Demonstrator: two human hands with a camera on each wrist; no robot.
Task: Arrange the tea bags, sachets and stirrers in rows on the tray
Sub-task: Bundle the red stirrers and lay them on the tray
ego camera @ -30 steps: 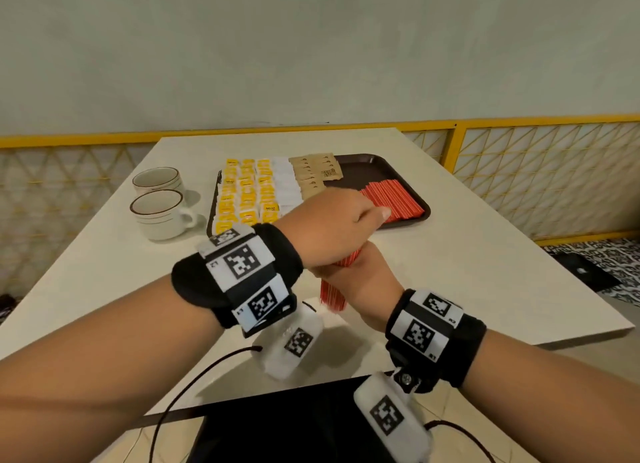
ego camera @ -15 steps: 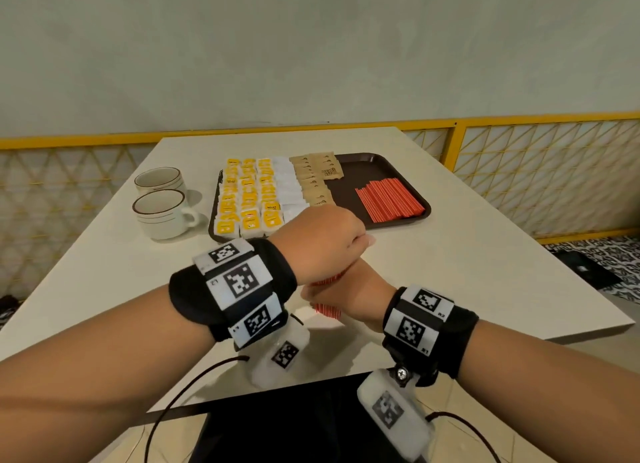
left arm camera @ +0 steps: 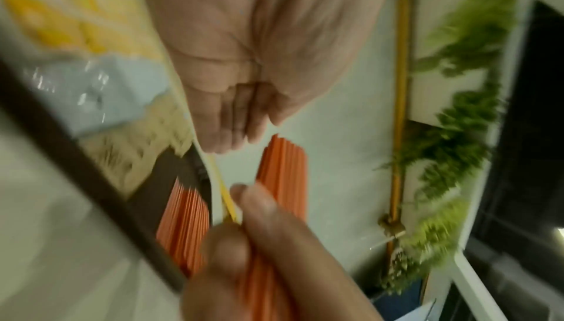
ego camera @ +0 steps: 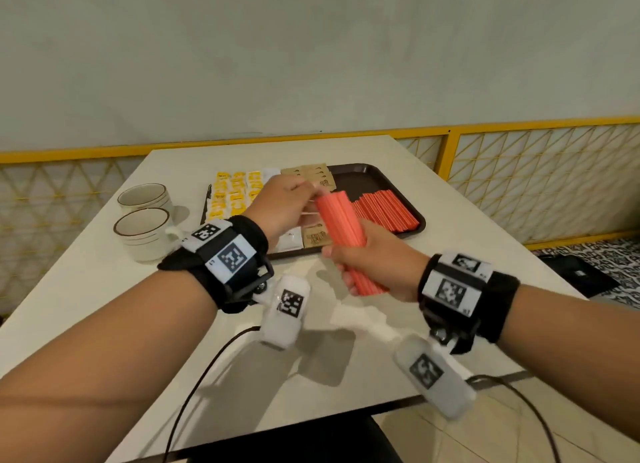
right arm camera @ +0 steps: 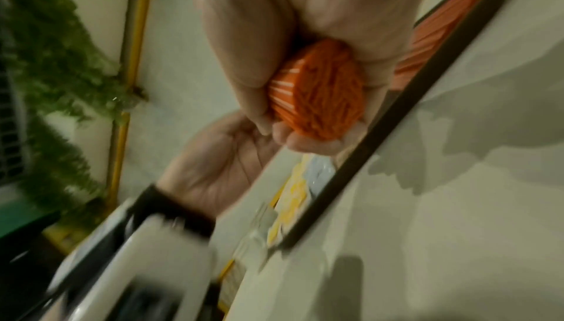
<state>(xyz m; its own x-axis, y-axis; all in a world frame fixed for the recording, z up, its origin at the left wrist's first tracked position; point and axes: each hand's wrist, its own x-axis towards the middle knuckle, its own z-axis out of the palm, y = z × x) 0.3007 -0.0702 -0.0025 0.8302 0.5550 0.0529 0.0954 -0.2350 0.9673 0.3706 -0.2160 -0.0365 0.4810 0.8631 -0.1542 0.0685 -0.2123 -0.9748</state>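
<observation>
My right hand [ego camera: 375,261] is clamped around a thick bundle of red stirrers [ego camera: 341,220], held tilted at centre frame just above the near edge of the tray [ego camera: 377,180]; the right wrist view shows the bundle's cut end [right arm camera: 323,99] ringed by my curled fingers. My left hand [ego camera: 287,204] sits just left of the bundle's upper end, fingers curled together; the left wrist view shows a thin yellowish strand [left arm camera: 225,196] running from its fingertips [left arm camera: 225,138] toward the bundle, too blurred for me to identify. I cannot tell what the left hand is pinching, if anything. On the tray: loose red stirrers [ego camera: 388,209] laid flat at right, brown sachets [ego camera: 311,175] at upper centre, one more brown sachet [ego camera: 315,237] and a white sachet [ego camera: 291,239] near the front edge, yellow tea bags [ego camera: 235,192] in rows at left. Two cups [ego camera: 145,220] stand on the counter [ego camera: 450,240] at left of frame, apart from the tray.
</observation>
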